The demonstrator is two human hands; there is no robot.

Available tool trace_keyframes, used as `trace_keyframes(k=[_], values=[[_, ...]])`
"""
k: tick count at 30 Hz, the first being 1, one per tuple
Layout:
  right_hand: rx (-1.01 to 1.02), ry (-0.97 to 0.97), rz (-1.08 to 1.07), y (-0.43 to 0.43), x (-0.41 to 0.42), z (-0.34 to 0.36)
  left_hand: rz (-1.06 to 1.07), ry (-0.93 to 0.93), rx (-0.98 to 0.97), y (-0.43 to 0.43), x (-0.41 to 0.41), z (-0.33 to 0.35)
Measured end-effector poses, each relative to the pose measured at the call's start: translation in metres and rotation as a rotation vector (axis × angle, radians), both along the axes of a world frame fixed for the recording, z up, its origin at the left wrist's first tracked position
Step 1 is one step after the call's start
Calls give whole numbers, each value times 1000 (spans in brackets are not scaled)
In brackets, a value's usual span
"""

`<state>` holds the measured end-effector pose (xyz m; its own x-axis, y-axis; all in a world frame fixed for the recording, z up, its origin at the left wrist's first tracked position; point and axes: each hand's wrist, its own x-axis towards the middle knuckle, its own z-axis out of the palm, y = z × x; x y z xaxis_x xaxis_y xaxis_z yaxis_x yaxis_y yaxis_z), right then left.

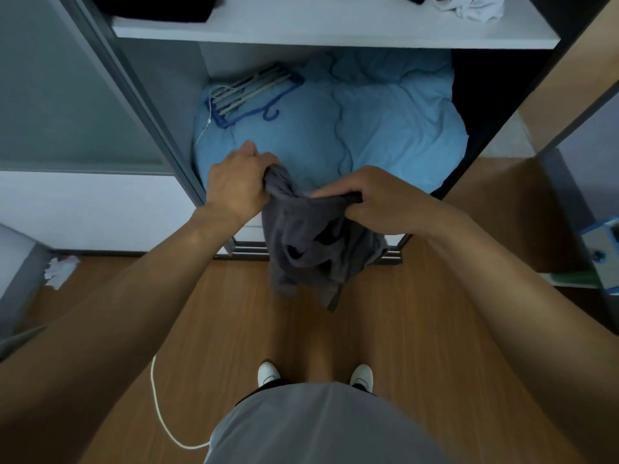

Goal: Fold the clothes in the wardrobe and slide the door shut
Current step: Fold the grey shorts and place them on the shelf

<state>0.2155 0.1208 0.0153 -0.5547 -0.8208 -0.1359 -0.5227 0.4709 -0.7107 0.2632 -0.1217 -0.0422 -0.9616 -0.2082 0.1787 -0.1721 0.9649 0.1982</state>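
Note:
A dark grey garment (313, 249) hangs crumpled in front of the open wardrobe, above the wooden floor. My left hand (236, 179) grips its upper left edge in a fist. My right hand (375, 199) pinches the upper right edge, fingers curled over the cloth. The garment's lower part droops loose between my arms. The wardrobe's sliding door (67, 95) stands pushed to the left, its dark frame edge (150, 112) beside my left hand. On the white shelf (335, 28) above lie a dark piece of clothing (157, 6) and a crumpled white one (469, 6).
A light blue quilt (368, 122) fills the wardrobe's lower compartment, with a bunch of hangers (248, 92) on it. The door track (248, 252) runs along the floor. A white cord (160, 413) and crumpled paper (60, 271) lie at the left. A blue object (603, 249) stands right.

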Motion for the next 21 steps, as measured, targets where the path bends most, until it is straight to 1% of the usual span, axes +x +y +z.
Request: trace_keyframes(k=[1,2,4,5,6,8,9,10,11,12,14,15,16,18,21], values=[[-23,-19,8,-3,0,2,98,-90,96,3,-2,0],[-35,-38,7,-5,-2,3,198,-205,264,7,-4,0],[-26,-69,-11,-8,-5,2,351,-471,773,19,-1,-2],[-6,-79,-24,-8,-7,0,403,-575,1023,25,3,-5],[22,-83,-32,-8,-9,-2,428,-641,1249,27,7,-9],[87,-73,-13,-9,-9,-8,417,-706,1627,27,12,-19],[124,-68,24,-11,-7,-10,411,-723,1769,27,11,-22],[159,-68,78,-13,-3,-13,412,-727,1850,30,10,-27],[186,-70,136,-15,1,-17,419,-739,1834,35,9,-31],[200,-70,185,-17,6,-21,421,-754,1743,43,8,-34],[217,-84,227,-20,15,-30,397,-781,1416,60,7,-39],[222,-93,230,-20,19,-34,393,-750,1276,68,6,-41],[221,-99,227,-20,22,-36,388,-687,1194,72,6,-43],[196,-116,192,-15,28,-42,382,-559,1170,74,3,-46],[169,-131,69,9,26,-54,396,-389,1288,70,0,-42]])
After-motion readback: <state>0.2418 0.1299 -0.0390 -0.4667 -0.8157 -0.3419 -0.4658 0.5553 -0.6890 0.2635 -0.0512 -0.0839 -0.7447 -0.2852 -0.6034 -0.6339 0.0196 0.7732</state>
